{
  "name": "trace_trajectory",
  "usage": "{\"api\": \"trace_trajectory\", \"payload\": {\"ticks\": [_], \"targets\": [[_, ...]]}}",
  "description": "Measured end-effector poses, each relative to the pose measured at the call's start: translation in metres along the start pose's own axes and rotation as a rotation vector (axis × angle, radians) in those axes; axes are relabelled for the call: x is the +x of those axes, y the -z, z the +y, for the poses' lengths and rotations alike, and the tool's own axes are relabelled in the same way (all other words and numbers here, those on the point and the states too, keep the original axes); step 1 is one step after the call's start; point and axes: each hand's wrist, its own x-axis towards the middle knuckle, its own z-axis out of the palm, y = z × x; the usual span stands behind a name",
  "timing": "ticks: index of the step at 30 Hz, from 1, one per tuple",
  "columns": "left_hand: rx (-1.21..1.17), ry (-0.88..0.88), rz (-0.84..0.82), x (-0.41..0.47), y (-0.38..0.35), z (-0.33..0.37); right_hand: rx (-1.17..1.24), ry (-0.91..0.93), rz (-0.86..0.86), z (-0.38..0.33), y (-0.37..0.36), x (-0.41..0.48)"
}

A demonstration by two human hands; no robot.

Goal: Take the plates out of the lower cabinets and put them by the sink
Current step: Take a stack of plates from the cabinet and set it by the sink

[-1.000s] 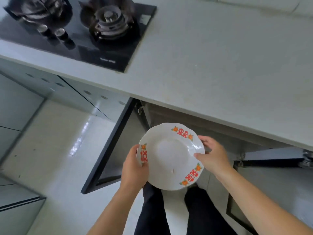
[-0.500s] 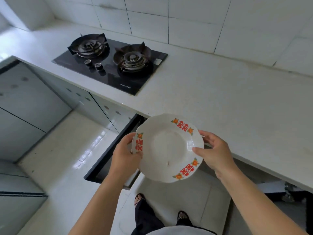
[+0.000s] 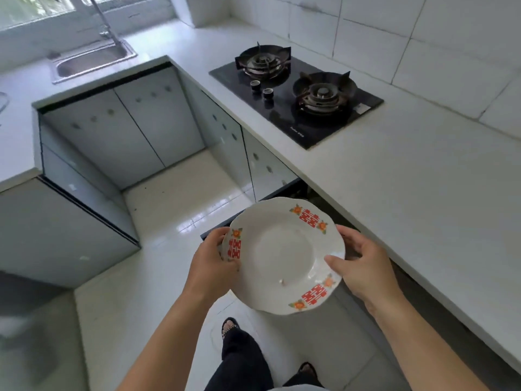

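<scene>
White glazed china with red and orange motifs round its rim, the plate (image 3: 283, 256) is carried in the air in front of the person, face up and tipped slightly, above the floor and just off the front edge of the right-hand worktop (image 3: 408, 193). Two opposite grips likely keep it level for the walk. The left hand (image 3: 214, 263) clasps the left rim, fingers curled under and thumb on top beside a red motif. The right hand (image 3: 363, 266) takes the right rim, thumb pressed on the upper face, fingers hidden beneath. Both are closed narrowly on the plate. Behind it a lower cabinet door (image 3: 222, 224) stands open. The sink (image 3: 93, 62) sits at the far left corner of the worktop, well apart from the plate, past the black gas hob (image 3: 296, 100).
</scene>
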Motion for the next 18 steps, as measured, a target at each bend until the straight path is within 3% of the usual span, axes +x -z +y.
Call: {"api": "trace_trajectory", "payload": {"ticks": [8,18], "targets": [[-0.074,0.057,0.175,0.008,0.07,-0.041,-0.072,0.031,-0.195,-0.03,-0.085,0.024],[-0.061,0.097,0.387,0.067,0.237,-0.109,-0.115,0.086,-0.33,-0.087,-0.294,0.045]]}}
